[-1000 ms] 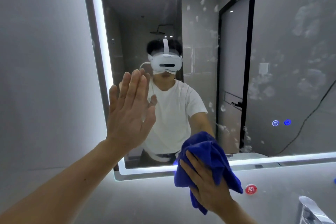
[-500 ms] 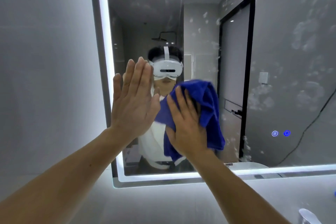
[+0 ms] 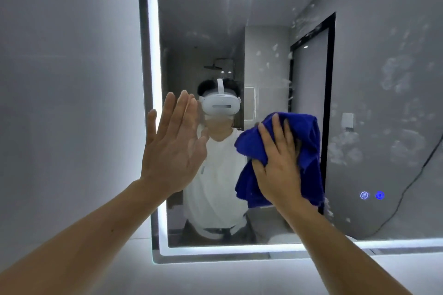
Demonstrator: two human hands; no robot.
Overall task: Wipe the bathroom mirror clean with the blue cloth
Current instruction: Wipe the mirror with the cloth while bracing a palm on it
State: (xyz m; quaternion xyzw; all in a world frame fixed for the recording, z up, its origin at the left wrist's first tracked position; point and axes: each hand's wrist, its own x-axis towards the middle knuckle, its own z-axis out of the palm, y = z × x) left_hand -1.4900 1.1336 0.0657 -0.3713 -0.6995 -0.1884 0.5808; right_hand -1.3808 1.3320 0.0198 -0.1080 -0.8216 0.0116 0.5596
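Right hand (image 3: 279, 165) flat against the bathroom mirror (image 3: 263, 19), palm down on the bunched blue cloth (image 3: 304, 136), fingers (image 3: 275, 127) spread and pointing up, pinning the cloth to the glass rather than pinching it; thumb tucked into a fold at the left edge of the cloth. Cloth sits at mid-height, right of the reflected person, its loose bulk hanging below and to the right of the hand. Left hand (image 3: 173, 148) open, fingers together and straight, palm toward the glass near the mirror's lit left border (image 3: 153, 79); cannot tell whether it actually touches or just hovers close. It holds nothing. Key relation: the remaining dirt lies up and to the right of the cloth hand. Pale smears and spots (image 3: 395, 74) scatter over the right half of the mirror, from the reflected door frame (image 3: 330, 103) outward and upward, with a denser patch lower right near the two glowing blue touch icons (image 3: 372, 195). The strip directly in front of the person looks comparatively clear. Judgement: the right hand is the nearer one to the soiled zone and already carries the cloth, so the next stroke likely runs rightward or diagonally upward. Reach looks long toward the top right corner. Risk: brushing the touch icons on a low pass.
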